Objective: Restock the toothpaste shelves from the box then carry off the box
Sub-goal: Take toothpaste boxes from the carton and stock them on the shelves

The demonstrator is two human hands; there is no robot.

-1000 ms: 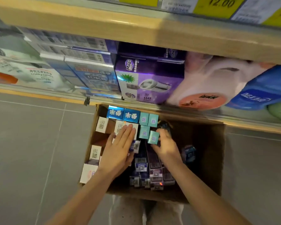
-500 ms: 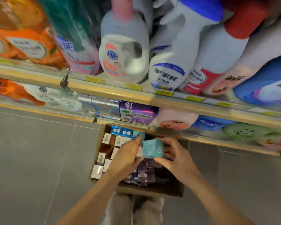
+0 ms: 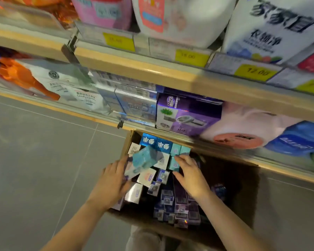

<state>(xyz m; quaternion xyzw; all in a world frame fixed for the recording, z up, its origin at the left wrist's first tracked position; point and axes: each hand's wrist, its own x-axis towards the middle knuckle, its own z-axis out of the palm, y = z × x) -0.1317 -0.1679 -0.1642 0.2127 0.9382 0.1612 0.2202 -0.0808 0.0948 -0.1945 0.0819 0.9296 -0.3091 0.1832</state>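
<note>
The left hand (image 3: 111, 184) gripped a teal carton (image 3: 143, 161) over the box (image 3: 243, 192), while the right hand (image 3: 189, 175) apparently lay spread on cartons inside.

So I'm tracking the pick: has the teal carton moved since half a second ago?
Yes. The teal carton went left, toward the cardboard box's left wall.

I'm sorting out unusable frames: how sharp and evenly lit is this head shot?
Head view: motion blur smears the price tags and the teal carton in the left hand; wide-angle bending curves the shelf edge; the cardboard box interior is shadowed at its right; the right hand is fairly sharp.
</note>
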